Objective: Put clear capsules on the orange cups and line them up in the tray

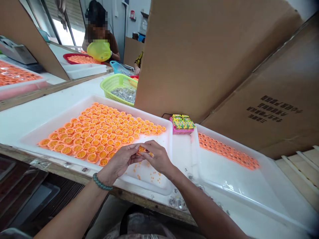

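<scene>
Evidently mid-assembly, the left hand [119,163] and right hand [157,160] jointly pinch one orange cap [142,150] above the white tray [149,187], whose rows of caps [99,132] call for level, careful placing.

table [37,109] | left tray [53,120] | right tray [224,179] | green basket [109,87] | pink box [183,131]

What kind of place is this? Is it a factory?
Likely a small factory or packing workshop. A tray holds rows of orange caps, the left hand and right hand pinch one cap, and big cartons stand behind.
</scene>
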`<action>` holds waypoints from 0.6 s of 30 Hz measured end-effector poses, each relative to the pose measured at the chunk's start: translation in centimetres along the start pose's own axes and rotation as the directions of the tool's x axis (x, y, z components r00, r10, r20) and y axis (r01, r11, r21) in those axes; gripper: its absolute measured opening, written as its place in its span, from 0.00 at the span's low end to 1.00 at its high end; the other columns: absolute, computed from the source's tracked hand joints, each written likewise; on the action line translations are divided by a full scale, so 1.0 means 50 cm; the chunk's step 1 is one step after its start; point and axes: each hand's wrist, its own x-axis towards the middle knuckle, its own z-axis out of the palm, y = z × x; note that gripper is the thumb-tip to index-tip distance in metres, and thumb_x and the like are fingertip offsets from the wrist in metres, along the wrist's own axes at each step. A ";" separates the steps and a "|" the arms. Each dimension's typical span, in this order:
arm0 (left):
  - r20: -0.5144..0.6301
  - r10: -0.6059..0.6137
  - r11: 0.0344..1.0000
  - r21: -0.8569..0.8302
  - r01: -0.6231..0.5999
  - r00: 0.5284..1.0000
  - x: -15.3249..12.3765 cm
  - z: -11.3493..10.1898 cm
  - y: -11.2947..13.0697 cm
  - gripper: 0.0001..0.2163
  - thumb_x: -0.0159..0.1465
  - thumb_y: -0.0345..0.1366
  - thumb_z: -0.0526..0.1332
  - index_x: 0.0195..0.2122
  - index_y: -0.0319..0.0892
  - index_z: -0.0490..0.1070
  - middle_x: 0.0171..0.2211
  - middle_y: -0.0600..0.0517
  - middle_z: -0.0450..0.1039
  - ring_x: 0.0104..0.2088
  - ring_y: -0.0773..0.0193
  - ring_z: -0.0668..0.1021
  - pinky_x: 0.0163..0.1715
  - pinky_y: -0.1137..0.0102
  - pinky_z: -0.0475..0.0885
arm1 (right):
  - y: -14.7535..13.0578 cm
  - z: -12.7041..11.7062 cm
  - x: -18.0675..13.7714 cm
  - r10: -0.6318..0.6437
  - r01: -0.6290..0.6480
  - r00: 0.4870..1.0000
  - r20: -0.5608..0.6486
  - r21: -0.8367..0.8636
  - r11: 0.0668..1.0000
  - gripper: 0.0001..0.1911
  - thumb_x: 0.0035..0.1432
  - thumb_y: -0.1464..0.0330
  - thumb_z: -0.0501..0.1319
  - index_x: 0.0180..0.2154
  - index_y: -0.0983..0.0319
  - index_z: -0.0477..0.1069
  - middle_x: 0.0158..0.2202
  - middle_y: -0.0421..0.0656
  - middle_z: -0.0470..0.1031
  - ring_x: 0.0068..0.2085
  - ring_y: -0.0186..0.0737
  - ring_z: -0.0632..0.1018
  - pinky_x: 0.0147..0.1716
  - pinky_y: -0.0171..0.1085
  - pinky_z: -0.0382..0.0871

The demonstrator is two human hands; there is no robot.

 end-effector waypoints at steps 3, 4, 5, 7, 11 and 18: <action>-0.007 0.031 0.998 -0.052 -0.032 0.999 -0.002 0.012 -0.016 0.12 0.54 0.37 0.66 0.38 0.38 0.75 0.37 0.47 0.76 0.35 0.65 0.77 0.40 0.71 0.73 | 0.003 0.011 -0.026 -0.043 0.035 0.995 -0.087 -0.084 0.996 0.14 0.61 0.69 0.55 0.48 0.58 0.70 0.43 0.46 0.72 0.44 0.38 0.74 0.42 0.38 0.71; -0.020 0.046 0.997 -0.054 -0.047 0.999 -0.004 0.016 -0.019 0.12 0.54 0.37 0.67 0.38 0.38 0.76 0.37 0.48 0.76 0.36 0.64 0.76 0.40 0.71 0.73 | 0.004 0.013 -0.034 -0.053 0.041 0.993 -0.108 -0.115 0.993 0.14 0.61 0.70 0.55 0.47 0.58 0.71 0.43 0.47 0.72 0.45 0.38 0.73 0.42 0.38 0.71; -0.034 0.061 0.997 -0.047 -0.063 0.998 -0.006 0.020 -0.022 0.12 0.53 0.37 0.67 0.38 0.38 0.76 0.38 0.48 0.76 0.37 0.64 0.76 0.41 0.71 0.73 | 0.003 0.014 -0.040 -0.059 0.041 0.990 -0.125 -0.142 0.989 0.13 0.61 0.70 0.54 0.46 0.58 0.71 0.44 0.47 0.72 0.45 0.39 0.73 0.42 0.38 0.71; -0.079 0.095 0.995 -0.015 -0.096 0.992 -0.009 0.029 -0.026 0.13 0.52 0.38 0.68 0.37 0.38 0.76 0.38 0.48 0.76 0.37 0.64 0.76 0.41 0.70 0.72 | -0.001 0.013 -0.051 -0.061 0.037 0.988 -0.144 -0.167 0.985 0.11 0.61 0.71 0.54 0.44 0.59 0.72 0.43 0.47 0.73 0.45 0.39 0.73 0.43 0.38 0.71; -0.179 0.145 0.988 0.082 -0.132 0.973 -0.008 0.039 -0.029 0.16 0.50 0.40 0.69 0.39 0.39 0.76 0.36 0.49 0.76 0.35 0.64 0.76 0.40 0.70 0.72 | -0.011 0.003 -0.060 0.008 -0.025 0.990 -0.139 -0.118 0.993 0.10 0.60 0.69 0.56 0.43 0.61 0.71 0.39 0.47 0.72 0.42 0.39 0.73 0.42 0.38 0.70; -0.151 0.082 0.996 0.035 -0.078 0.985 0.003 0.039 -0.035 0.15 0.49 0.40 0.69 0.36 0.37 0.76 0.35 0.48 0.77 0.36 0.63 0.76 0.41 0.69 0.72 | -0.011 0.007 -0.054 0.030 -0.053 0.986 -0.163 -0.142 0.988 0.10 0.62 0.70 0.53 0.38 0.60 0.72 0.36 0.45 0.70 0.37 0.35 0.72 0.37 0.34 0.69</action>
